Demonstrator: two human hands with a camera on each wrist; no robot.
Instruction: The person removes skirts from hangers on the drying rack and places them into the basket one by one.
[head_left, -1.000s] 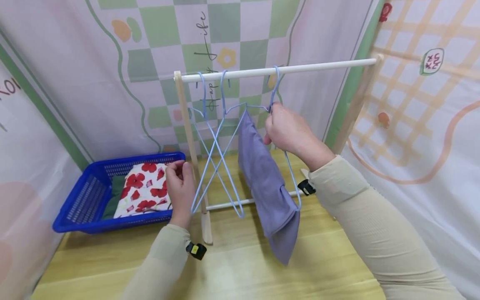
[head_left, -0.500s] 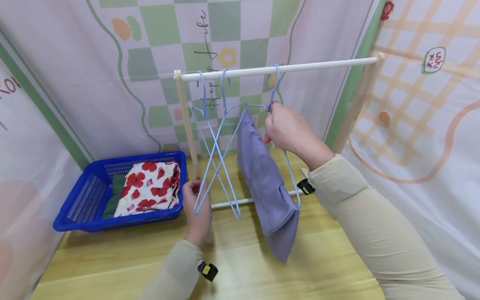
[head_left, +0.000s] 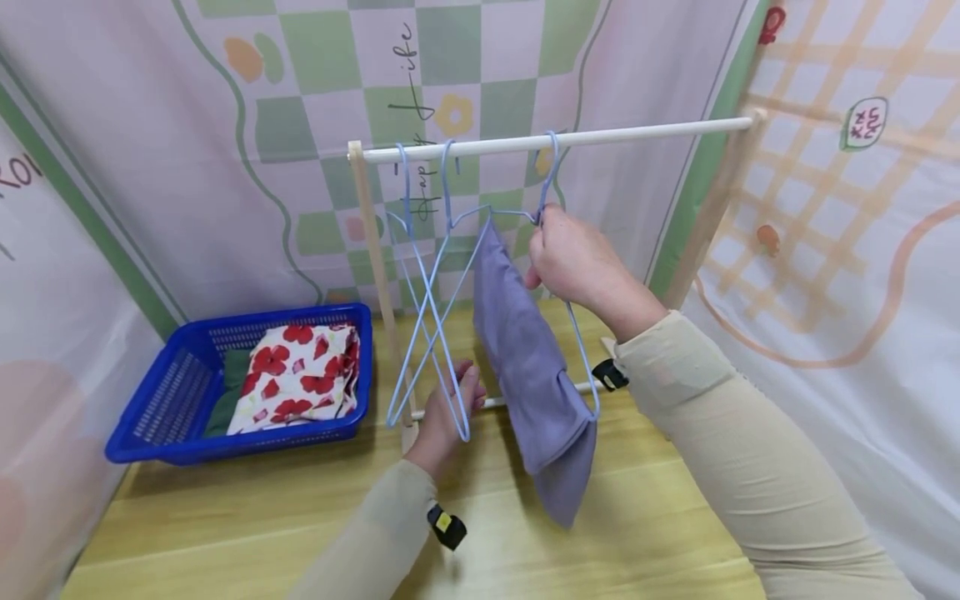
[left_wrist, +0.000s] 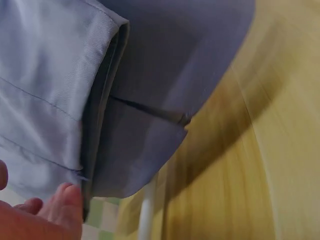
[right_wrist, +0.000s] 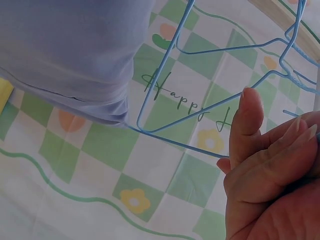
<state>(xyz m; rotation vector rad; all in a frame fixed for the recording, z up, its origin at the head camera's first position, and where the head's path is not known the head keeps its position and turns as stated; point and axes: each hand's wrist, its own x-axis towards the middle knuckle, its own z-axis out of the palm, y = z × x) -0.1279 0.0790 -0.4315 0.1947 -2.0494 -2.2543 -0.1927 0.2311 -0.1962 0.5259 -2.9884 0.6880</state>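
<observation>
A grey-purple garment (head_left: 528, 358) with a stitched hem hangs over the left side of a light blue wire hanger (head_left: 551, 171), whose hook sits on the white rail (head_left: 645, 133). My right hand (head_left: 579, 257) grips this hanger at its neck, just below the hook. In the right wrist view its blue wire (right_wrist: 187, 146) runs from the fingers to the garment's corner. My left hand (head_left: 447, 408) is low behind an unused hanger (head_left: 444, 321), fingers loosely bent toward the garment. The left wrist view puts its fingertips (left_wrist: 70, 200) right at the garment's hem (left_wrist: 100, 100).
Two bare blue hangers overlap near the rack's left wooden post (head_left: 372, 242). On the left, a blue basket (head_left: 142, 417) holds a folded red-flowered white cloth (head_left: 288, 371) and a dark green cloth (head_left: 228, 392). A lower white bar (head_left: 491, 403) crosses close above the wooden table (head_left: 517, 558).
My left hand has moved right from beside the basket, past the post and behind the bare hangers, toward the garment. My right hand keeps its grip on the hanger's neck.
</observation>
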